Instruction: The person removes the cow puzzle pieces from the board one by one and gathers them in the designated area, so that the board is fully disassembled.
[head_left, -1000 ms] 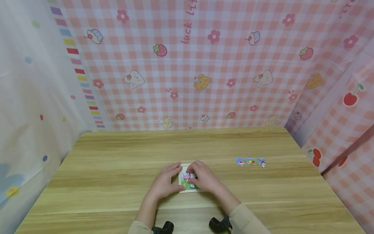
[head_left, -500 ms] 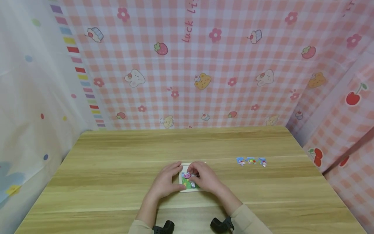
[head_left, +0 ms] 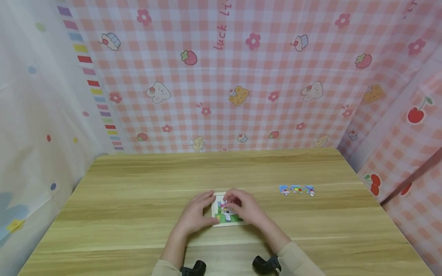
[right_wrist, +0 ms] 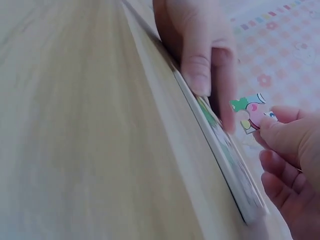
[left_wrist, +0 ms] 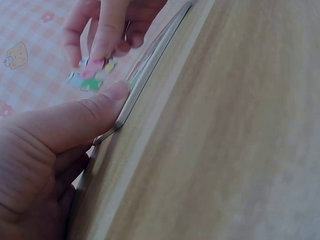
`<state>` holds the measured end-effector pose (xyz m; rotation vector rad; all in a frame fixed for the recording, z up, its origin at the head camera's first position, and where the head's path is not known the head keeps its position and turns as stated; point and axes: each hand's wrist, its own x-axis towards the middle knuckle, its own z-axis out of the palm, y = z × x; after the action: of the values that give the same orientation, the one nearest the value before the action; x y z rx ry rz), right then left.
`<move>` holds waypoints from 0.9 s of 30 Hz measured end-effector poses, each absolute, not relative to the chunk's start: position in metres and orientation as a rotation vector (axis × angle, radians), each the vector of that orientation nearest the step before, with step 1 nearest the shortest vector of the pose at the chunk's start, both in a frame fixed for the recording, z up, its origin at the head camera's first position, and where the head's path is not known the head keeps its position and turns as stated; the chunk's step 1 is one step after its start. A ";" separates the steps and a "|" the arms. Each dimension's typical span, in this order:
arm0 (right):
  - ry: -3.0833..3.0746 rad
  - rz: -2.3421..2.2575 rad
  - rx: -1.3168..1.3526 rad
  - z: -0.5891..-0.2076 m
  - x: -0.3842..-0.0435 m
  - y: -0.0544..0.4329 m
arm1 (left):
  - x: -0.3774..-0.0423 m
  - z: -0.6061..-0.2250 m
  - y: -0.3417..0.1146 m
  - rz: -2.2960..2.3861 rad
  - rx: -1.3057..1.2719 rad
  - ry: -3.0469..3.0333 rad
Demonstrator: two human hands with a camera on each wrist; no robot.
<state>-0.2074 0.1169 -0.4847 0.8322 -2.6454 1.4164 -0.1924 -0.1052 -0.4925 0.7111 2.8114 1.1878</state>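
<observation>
A pale-rimmed puzzle tray (head_left: 230, 225) lies flat on the table, with a colourful picture of green ground and figures partly assembled in it. My left hand (head_left: 195, 213) holds the tray at its left side, thumb on the near corner and fingers at the far corner. Above the tray, my right hand (head_left: 246, 207) pinches a puzzle piece (right_wrist: 252, 111) between thumb and fingertips. This piece is pink, green, white and yellow, tilted and clear of the tray in both wrist views. The right hand hides the tray's right part in the head view.
To the right and farther back, three loose blue-topped puzzle pieces (head_left: 296, 189) lie in a row on the wooden table (head_left: 145, 180). A pink checked cloth (head_left: 214, 76) hangs behind the table, with more cloth on both sides.
My right hand has shifted slightly to the right over the tray with the puzzle piece, uncovering more of the picture. The left hand stays at the tray's left side.
</observation>
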 end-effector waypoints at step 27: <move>-2.619 1.268 0.600 -0.490 -0.193 0.273 | -0.192 -0.496 -0.104 1.200 0.670 2.818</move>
<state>-0.1933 0.2725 -0.4898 0.5995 -2.6193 1.2685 -0.1921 -0.1040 -0.4957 0.6704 2.8176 1.1997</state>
